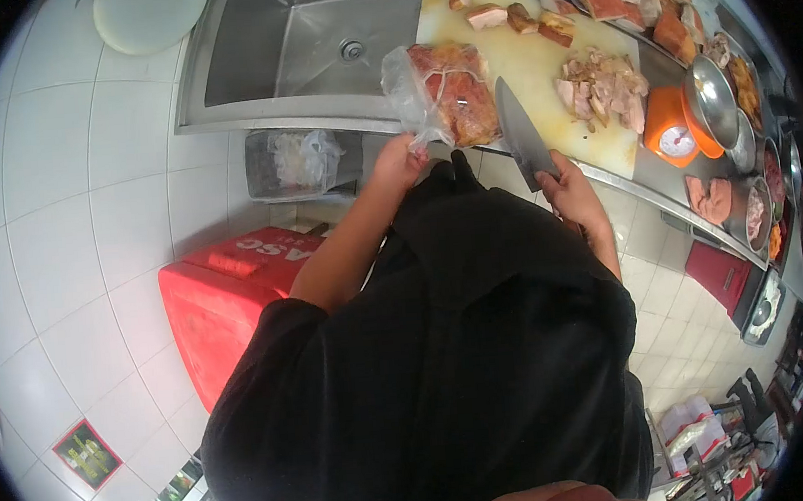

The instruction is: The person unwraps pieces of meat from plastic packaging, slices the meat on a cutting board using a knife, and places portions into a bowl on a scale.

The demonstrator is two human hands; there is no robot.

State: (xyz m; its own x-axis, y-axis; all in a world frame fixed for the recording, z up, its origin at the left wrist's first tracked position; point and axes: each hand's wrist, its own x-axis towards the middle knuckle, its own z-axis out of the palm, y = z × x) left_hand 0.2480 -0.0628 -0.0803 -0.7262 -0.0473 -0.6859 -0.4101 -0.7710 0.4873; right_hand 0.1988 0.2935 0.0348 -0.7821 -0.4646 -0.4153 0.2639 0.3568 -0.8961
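My left hand (404,160) is closed on the gathered end of a clear plastic bag (406,84) at the counter's front edge. Partly out of the bag, a large reddish-brown piece of meat (468,106), bound with pale string, lies on the white cutting board (511,57). In my right hand (566,186) is the handle of a broad kitchen knife (524,133). Its blade points away from me, close to the meat's right side. Chopped meat (603,90) is heaped on the board's right part, and several browned meat chunks (520,19) lie along its far edge.
A steel sink (340,31) adjoins the board on the left. To the right stand an orange scale (674,129) and a metal bowl (710,89). More roasted pieces (675,36) lie behind. Below the counter are a clear bin (265,167) and a red box (218,291).
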